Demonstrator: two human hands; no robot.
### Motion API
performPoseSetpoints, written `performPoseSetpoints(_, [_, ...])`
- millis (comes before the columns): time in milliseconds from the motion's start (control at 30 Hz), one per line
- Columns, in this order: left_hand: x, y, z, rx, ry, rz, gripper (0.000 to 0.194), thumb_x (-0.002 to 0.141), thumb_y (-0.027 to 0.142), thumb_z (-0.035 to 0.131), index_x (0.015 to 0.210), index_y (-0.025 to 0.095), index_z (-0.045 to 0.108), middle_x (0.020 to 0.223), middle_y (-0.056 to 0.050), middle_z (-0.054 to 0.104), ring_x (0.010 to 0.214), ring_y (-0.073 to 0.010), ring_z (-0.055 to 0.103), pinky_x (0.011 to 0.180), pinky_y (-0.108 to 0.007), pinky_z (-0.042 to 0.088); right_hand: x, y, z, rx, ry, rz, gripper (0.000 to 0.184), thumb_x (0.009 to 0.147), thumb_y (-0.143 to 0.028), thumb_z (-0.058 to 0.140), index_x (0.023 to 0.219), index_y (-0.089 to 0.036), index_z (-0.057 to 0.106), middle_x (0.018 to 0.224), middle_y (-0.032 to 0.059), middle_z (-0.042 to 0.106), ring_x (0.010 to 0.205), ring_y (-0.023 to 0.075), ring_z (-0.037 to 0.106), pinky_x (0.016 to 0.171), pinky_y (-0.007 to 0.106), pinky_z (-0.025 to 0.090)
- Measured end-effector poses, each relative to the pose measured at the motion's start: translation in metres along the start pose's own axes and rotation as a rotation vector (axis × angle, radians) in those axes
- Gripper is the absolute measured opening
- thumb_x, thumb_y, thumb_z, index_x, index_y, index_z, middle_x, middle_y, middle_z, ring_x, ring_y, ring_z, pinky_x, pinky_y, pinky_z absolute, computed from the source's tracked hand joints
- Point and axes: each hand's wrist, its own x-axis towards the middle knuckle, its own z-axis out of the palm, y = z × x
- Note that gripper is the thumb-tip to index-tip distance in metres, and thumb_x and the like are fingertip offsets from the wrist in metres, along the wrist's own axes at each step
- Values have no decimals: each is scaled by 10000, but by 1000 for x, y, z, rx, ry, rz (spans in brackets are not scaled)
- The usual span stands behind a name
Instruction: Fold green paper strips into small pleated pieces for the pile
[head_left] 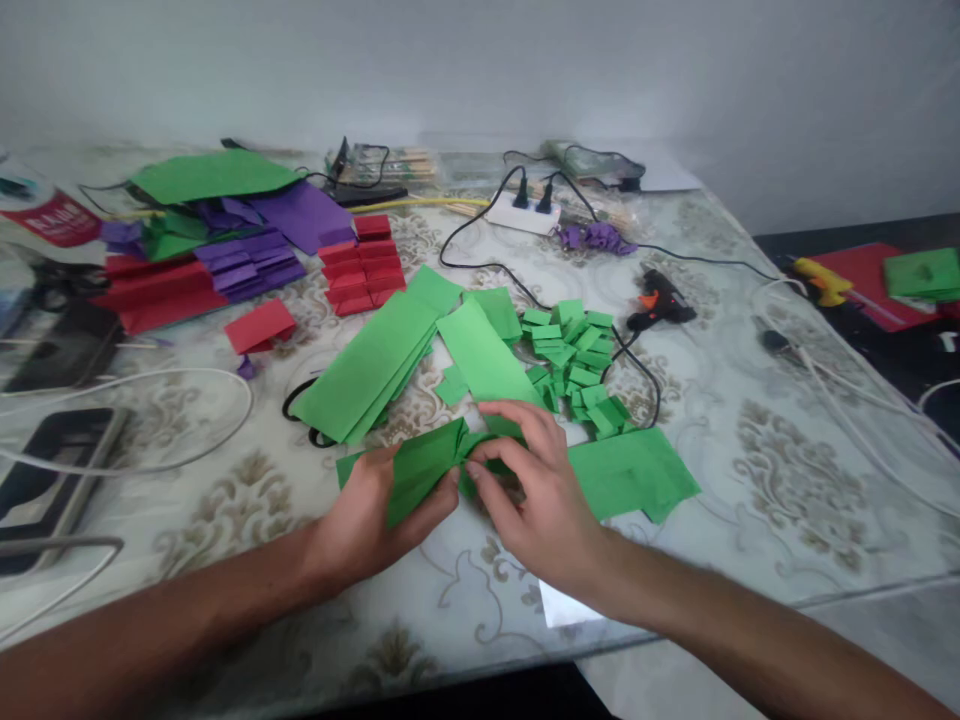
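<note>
Near the front of the table, my left hand is closed on a folded strip of green paper. The fingertips of my right hand pinch the same strip at its right end, where it looks creased or twisted. Just beyond my hands lie long green paper strips in a stack, and another green strip slants behind my right fingers. Small folded green pieces are heaped to the right of it. A wide green sheet lies beside my right wrist.
Red folded papers, purple folded papers and a green sheet lie at the back left. A white power strip feeds black cables. A black glue gun lies to the right. A phone and white cables are at left.
</note>
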Motion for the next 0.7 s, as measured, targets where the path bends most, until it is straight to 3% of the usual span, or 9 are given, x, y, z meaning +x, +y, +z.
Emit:
performPoseSetpoints(100, [-1, -2, 1, 78, -9, 92, 308, 1057, 323, 431, 833, 221, 616, 706, 8, 666, 619, -152, 632, 640, -272, 546, 0, 0, 1, 7, 0, -1, 85, 969, -130, 621, 935, -200, 655, 1360, 124, 609, 1322, 308, 508, 1128, 534, 392])
performPoseSetpoints(300, [-4, -5, 4, 58, -23, 98, 109, 1017, 231, 515, 966, 221, 610, 816, -2, 686, 690, -156, 678, 677, -277, 571, -1, -1, 1, 15, 1, -14, 99, 947, -109, 629, 927, -203, 651, 1332, 116, 641, 1281, 299, 550, 1101, 508, 402])
performPoseSetpoints(700, [-4, -12, 9, 124, -9, 172, 86, 960, 139, 608, 928, 218, 607, 841, 8, 728, 713, -153, 711, 691, -257, 585, 2, 1, -1, 86, -41, 36, 99, 961, -121, 630, 917, -204, 662, 1240, 89, 707, 1186, 273, 638, 1035, 468, 429])
